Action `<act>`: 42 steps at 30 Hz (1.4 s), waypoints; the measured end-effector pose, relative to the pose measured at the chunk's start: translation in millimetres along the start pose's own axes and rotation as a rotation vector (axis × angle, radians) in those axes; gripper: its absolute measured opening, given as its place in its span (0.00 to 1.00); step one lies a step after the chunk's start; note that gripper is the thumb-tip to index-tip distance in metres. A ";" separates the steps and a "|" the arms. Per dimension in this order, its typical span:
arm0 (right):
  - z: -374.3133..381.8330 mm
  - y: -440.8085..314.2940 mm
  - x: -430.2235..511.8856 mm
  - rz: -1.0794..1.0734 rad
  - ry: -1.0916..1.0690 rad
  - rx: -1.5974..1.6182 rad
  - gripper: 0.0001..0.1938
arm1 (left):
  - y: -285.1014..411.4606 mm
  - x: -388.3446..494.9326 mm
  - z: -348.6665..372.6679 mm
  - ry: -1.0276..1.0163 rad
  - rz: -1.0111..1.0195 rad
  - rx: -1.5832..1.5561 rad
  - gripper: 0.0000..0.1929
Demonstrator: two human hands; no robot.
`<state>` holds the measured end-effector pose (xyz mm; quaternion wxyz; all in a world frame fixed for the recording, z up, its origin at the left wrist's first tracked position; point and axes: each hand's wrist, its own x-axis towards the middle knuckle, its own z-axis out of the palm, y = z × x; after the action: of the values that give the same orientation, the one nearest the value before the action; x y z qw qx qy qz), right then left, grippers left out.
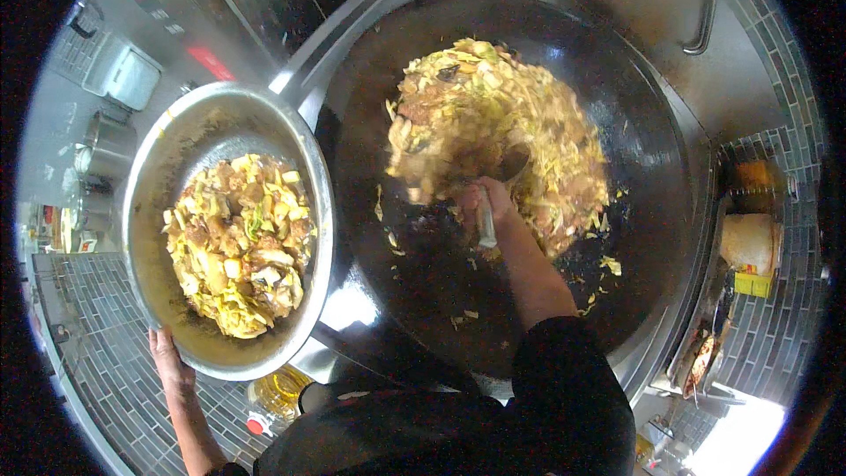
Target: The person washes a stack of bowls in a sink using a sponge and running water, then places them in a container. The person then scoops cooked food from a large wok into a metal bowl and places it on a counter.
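A large dark wok (423, 317) fills the middle and holds a mass of chopped, cooked cabbage-like vegetables with brown pieces (568, 139). My right hand (488, 201), over the wok, grips a metal scoop (514, 164) by its pale handle; the scoop's head is blurred and partly sunk in the food. On the left, my left hand (170, 357) holds the lower left rim of a big steel bowl (325, 211). Similar chopped food (231, 244) lies in the bowl, which is beside the wok. My left thumb is partly hidden by the rim.
A clear bottle of yellow oil (281, 391) with a red cap stands below the bowl. Steel pots (111, 139) and a white lidded container (132, 79) are at the far left. Along the right edge run a tray with food (702, 360) and a yellow container (752, 284).
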<state>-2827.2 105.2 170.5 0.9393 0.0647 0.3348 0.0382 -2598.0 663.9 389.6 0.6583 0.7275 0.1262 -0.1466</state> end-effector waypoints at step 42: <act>268.8 348.5 -78.7 -0.440 0.443 -1.257 0.06 | -20.0 8.3 1.3 -0.228 0.282 -0.219 0.13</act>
<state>-2727.5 414.8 477.2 0.6943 -0.5694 0.4378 0.0457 -2597.9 664.6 367.9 0.7573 0.6409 -0.0373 -0.1200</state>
